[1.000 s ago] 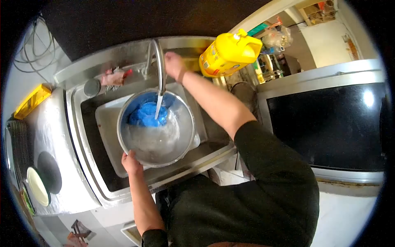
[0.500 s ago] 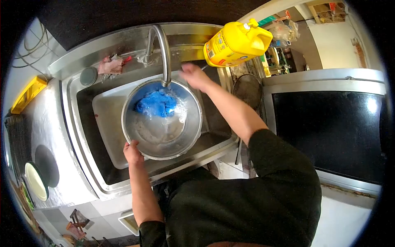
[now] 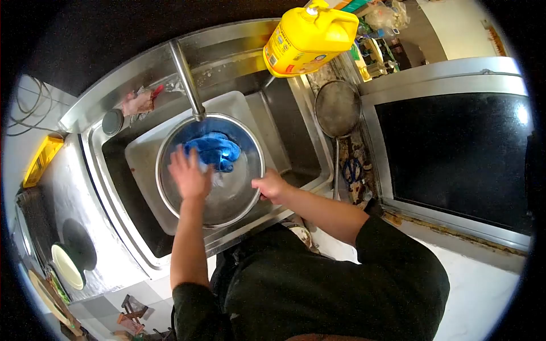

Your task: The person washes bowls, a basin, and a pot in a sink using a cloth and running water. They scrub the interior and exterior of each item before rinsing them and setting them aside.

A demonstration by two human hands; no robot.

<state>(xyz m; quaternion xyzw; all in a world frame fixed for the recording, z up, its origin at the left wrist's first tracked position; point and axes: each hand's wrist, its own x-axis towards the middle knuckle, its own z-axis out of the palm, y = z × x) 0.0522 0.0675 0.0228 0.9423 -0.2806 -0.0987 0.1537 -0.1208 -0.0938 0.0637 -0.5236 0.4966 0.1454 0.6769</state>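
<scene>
A wide metal basin [image 3: 227, 199] sits in the sink over a white plastic tub [image 3: 142, 149], with a wet blue cloth [image 3: 219, 149] inside it. My left hand [image 3: 190, 173] reaches into the basin, fingers spread, beside the cloth's left edge; the fingertips are slightly blurred, and contact is hard to judge. At the basin's right side, my right hand [image 3: 272, 186] is closed on the rim. The faucet spout [image 3: 190, 85] ends above the basin's back edge.
A yellow jug [image 3: 307, 42] stands at the sink's back right corner. Right of the sink lies a round strainer [image 3: 338, 108] with a long handle. A round lid [image 3: 112, 121] and a pinkish rag [image 3: 139, 101] rest on the back left ledge.
My left hand has left the rim and moved into the basin by the cloth. My right hand has come down from near the faucet to grip the basin's right rim.
</scene>
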